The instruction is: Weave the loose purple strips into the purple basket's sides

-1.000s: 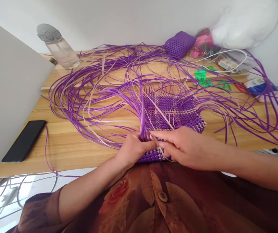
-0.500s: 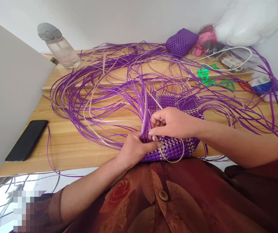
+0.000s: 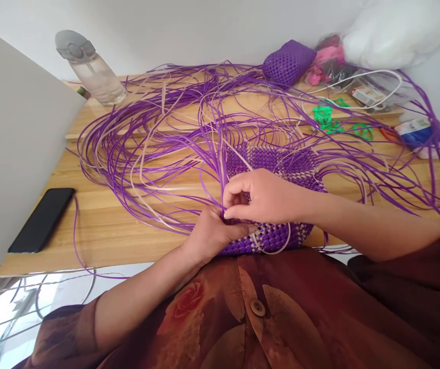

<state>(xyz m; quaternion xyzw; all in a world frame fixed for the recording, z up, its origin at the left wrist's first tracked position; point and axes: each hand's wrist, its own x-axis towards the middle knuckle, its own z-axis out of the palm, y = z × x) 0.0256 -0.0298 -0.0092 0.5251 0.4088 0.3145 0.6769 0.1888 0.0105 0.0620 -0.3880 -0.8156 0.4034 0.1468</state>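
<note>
Right hand [image 3: 262, 197] has slid left, fingers curled tight, pinching a purple strand [image 3: 223, 179] at the woven panel [image 3: 281, 161] edge. Left hand [image 3: 212, 233] stays clamped on its near corner, well right of the phone [image 3: 41, 220].

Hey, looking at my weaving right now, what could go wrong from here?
The right hand pinches a purple strand that runs into the loose strands; pulling could knot them.
Those coils lie by the water bottle and may tip it.
If the left hand eases off the woven panel, the weave might slacken.
</note>
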